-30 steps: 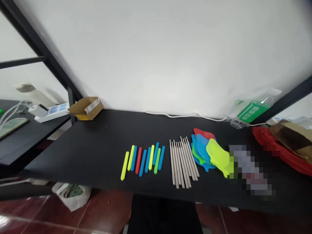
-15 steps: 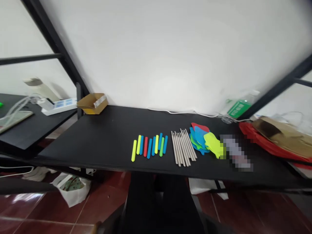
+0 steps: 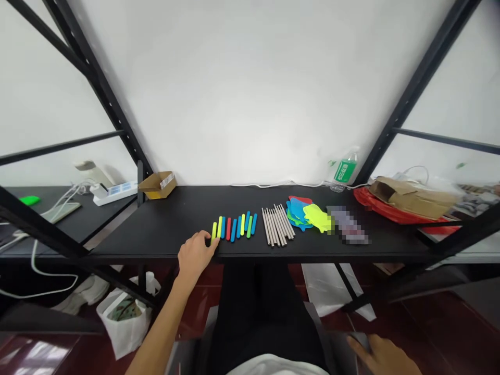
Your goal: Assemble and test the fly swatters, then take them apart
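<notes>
A row of short coloured sticks, yellow, blue, red and green, lies on the black table (image 3: 164, 229). At its left end my left hand (image 3: 196, 253) has thumb and forefinger closed about the near end of a yellow stick (image 3: 214, 228), which still lies on the table. A red stick (image 3: 228, 229) is part of the row. To the right lie several thin grey rods (image 3: 277, 226) and a pile of fish-like flat pieces, a yellow piece (image 3: 318, 217) on top. Low at the right, my right hand (image 3: 385, 357) is curled at a grey edge beside my lap, partly blurred.
An open cardboard box (image 3: 157, 186) stands at the back left, near a white power strip (image 3: 119, 191). A bottle with a green label (image 3: 346, 169) is at the back right. Beyond a pixelated item lie a red bag (image 3: 375, 204) and brown cardboard (image 3: 414, 197). Black frame posts flank the table.
Both my hands have come into view, the left one reaching the leftmost yellow stick. My view has shifted, showing my lap and more of the frame. The items on the table keep their layout.
</notes>
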The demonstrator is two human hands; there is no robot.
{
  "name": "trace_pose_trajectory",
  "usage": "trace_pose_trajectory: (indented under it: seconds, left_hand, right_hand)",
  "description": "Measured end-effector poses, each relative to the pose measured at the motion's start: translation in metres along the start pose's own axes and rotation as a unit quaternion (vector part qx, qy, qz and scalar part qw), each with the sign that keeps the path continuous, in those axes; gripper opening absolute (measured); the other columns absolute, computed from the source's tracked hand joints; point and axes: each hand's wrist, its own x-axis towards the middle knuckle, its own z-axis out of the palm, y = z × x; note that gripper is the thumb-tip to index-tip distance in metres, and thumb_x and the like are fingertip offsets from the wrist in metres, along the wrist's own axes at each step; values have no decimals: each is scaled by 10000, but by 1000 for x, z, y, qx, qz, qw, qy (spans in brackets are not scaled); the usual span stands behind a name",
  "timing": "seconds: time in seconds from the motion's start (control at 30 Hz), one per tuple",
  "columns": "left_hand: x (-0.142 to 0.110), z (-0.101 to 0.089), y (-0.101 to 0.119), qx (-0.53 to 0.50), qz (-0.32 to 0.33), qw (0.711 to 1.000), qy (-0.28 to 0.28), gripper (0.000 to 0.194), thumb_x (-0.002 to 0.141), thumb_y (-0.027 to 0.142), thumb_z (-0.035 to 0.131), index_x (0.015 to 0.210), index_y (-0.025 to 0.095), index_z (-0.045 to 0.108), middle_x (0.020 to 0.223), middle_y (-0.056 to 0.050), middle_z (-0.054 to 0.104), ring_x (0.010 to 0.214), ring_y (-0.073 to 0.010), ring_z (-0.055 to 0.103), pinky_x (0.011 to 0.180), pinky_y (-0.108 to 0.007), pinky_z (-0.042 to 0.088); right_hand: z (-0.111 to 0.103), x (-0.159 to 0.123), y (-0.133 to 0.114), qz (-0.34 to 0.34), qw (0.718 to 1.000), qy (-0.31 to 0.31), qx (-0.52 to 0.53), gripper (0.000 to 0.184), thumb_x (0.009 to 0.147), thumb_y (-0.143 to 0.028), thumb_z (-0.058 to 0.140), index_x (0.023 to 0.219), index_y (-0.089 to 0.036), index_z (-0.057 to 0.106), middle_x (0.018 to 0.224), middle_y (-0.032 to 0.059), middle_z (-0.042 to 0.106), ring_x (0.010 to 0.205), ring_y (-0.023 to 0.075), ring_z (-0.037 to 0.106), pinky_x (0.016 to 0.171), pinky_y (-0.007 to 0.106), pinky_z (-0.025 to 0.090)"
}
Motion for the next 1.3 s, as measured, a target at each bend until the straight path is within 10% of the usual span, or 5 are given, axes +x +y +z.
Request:
trace_pose_trajectory:
  seconds: [0.13,0.3,0.57,1.07,1.3]
  left_hand:
    - [1,5,-6,-7,-25,999,-20,309,900,493,458,923,249,645,897,-57,710,838,-294,660,635,-316,397]
    - [6,2,-13,-32,-63,997,-34,356,916,507,396,897,256,647,837,-59,712,831,-315,664,615,-317,371]
    - [14,-3,-27,-91,-57,993,-42,409,927,536,379,996,252,665,916,-66,737,889,-307,674,660,-316,414]
    - [11,-11,-26,-287,1,958,-15,303,923,490,452,934,216,581,811,-29,724,722,-201,669,687,-292,455]
    - [-16,-27,29,-423,148,892,-67,322,941,411,469,1120,182,607,823,-26,711,638,-146,610,646,-253,480]
  right_hand:
    - [-53,10,-60,-116,993,18,25,346,867,-477,506,1040,-275,728,907,96,749,878,321,702,699,384,480]
    - [-137,54,-198,-285,955,43,66,407,966,-448,398,833,-242,723,756,52,723,702,205,665,658,289,428]
    - [-138,135,-340,-257,956,47,-134,265,853,-286,614,1001,-94,721,1031,219,712,976,312,680,759,338,486]
    - [-163,151,-302,-194,969,-64,141,246,789,-246,556,611,-108,655,585,130,684,546,191,664,515,247,485]
    - [-151,121,-228,-161,710,-93,679,226,759,-361,701,799,-154,616,683,54,704,497,112,621,412,175,440]
